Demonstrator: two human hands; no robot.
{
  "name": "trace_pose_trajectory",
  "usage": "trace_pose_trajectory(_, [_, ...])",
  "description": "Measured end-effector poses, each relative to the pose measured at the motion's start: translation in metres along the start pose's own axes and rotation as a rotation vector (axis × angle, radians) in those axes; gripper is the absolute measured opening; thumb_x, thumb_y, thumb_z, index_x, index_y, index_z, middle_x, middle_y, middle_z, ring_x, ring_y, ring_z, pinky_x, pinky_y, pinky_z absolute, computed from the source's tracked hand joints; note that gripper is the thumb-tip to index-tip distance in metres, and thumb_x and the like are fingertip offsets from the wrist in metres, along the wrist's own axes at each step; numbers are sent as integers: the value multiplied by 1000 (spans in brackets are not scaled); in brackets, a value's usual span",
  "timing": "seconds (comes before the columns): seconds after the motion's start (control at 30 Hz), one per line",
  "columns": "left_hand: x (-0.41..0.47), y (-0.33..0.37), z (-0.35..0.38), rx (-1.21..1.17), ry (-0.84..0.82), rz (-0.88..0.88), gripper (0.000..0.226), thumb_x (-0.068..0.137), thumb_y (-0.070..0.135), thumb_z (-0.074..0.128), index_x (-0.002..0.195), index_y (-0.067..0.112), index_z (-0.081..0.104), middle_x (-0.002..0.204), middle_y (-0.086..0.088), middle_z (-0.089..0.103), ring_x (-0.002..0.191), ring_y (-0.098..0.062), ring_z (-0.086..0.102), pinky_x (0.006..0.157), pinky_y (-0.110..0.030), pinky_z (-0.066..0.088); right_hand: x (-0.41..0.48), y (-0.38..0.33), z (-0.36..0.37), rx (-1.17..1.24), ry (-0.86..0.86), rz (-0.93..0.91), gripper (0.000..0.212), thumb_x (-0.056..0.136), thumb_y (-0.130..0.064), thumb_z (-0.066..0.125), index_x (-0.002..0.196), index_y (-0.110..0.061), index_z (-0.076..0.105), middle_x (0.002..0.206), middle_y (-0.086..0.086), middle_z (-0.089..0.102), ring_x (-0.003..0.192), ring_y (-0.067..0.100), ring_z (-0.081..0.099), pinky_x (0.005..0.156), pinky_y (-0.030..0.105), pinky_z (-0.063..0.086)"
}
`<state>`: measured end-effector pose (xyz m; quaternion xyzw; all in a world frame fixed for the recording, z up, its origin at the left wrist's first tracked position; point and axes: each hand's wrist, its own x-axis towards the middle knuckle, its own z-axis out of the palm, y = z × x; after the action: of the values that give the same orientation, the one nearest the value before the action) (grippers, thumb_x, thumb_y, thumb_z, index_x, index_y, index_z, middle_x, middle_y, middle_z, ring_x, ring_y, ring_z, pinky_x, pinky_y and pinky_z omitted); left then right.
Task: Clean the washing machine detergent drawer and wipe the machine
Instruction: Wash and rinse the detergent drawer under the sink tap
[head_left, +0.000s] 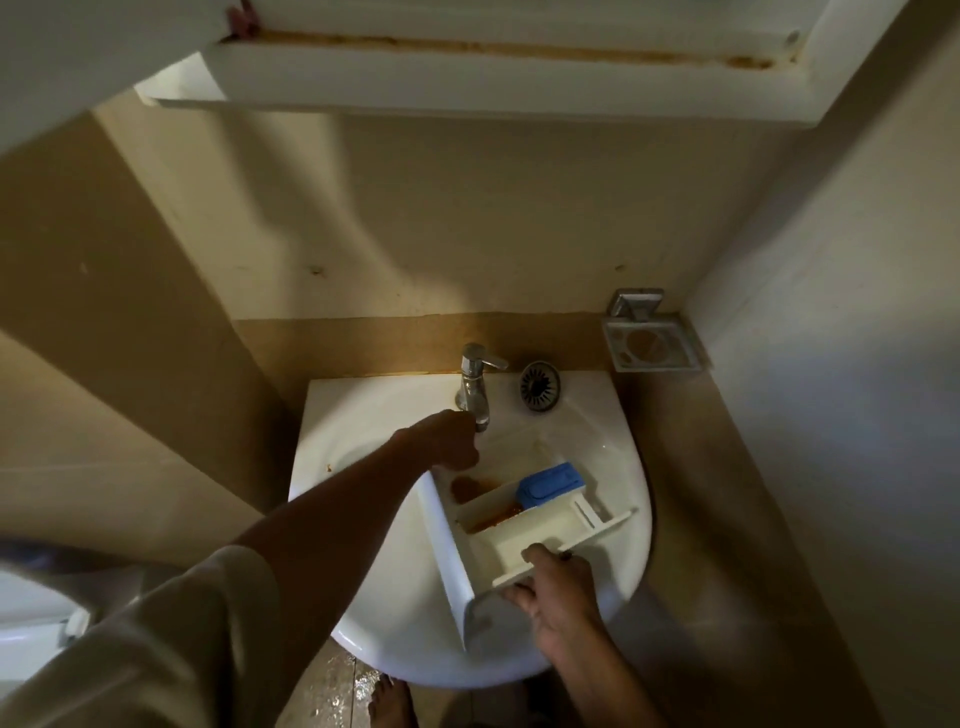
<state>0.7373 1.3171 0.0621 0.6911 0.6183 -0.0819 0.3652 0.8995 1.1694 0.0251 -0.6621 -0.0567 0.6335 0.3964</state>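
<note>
Detergent drawer (498, 535) lies tilted in the sink (332, 457), its long axis running from my right hand (558, 590), clamped on its near end, up toward the tap (475, 384), where my left hand (449, 439) curls at the spout, grip unclear.

Head view: worn high, looking steeply down, close over the sink (626, 467).
Facing: the wall (467, 234) beyond the fingers (522, 595).

tap (475, 387) blocks rear | drawer (488, 540) fills sink (395, 613) (right side) | front-left free
</note>
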Motion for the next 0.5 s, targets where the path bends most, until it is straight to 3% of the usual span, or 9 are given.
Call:
trace_pose_trajectory(0.1, [-7, 1, 11, 150, 181, -2, 32, 92, 25, 62, 118, 7, 66, 109, -5, 68, 100, -19, 63, 94, -30, 50, 4, 5, 11, 115, 30, -40, 38, 89, 8, 58, 124, -6, 52, 114, 18, 67, 100, 34, 67, 76, 46, 60])
trace_pose_trajectory(0.2, [-14, -13, 28, -63, 537, -63, 35, 88, 14, 63, 122, 4, 66, 123, -11, 64, 114, -26, 56, 99, -33, 46, 7, 3, 16, 171, 82, -75, 40, 90, 7, 59, 126, -8, 48, 113, 17, 65, 94, 31, 68, 79, 46, 58])
trace_pose_trajectory(0.23, [-16, -18, 31, -193, 566, -76, 44, 88, 14, 64, 132, 4, 59, 132, -14, 60, 120, -30, 54, 100, -36, 47, 9, 2, 15, 181, 101, -87, 41, 90, 6, 59, 127, -8, 48, 114, 17, 65, 93, 31, 68, 81, 47, 57])
trace_pose_trajectory(0.3, [-20, -22, 34, -437, 450, -107, 66, 92, 15, 66, 151, 7, 36, 145, -18, 50, 127, -35, 53, 102, -40, 48, 12, 2, 12, 175, 117, -98, 41, 90, 5, 60, 127, -9, 48, 114, 17, 66, 94, 31, 68, 84, 49, 57])
trace_pose_trajectory(0.4, [-29, -18, 42, -716, 329, -169, 83, 95, 5, 61, 159, 11, 10, 152, -17, 44, 129, -35, 54, 92, -35, 55, 10, 6, 16, 114, 101, -97, 40, 90, 4, 61, 125, -10, 49, 112, 16, 66, 96, 31, 68, 85, 48, 57])
trace_pose_trajectory(0.43, [-30, -20, 45, -737, 363, -196, 79, 94, 3, 60, 158, 12, 15, 150, -16, 47, 125, -34, 56, 88, -34, 58, 8, 9, 19, 93, 94, -93, 37, 90, 4, 60, 122, -11, 50, 112, 16, 66, 96, 31, 68, 86, 49, 57])
trace_pose_trajectory(0.5, [-33, -30, 45, -758, 445, -244, 58, 88, 6, 62, 143, 11, 43, 136, -13, 58, 112, -28, 61, 91, -42, 58, 6, 13, 24, 83, 73, -70, 30, 90, 6, 57, 115, -9, 53, 110, 17, 67, 94, 31, 67, 83, 48, 58])
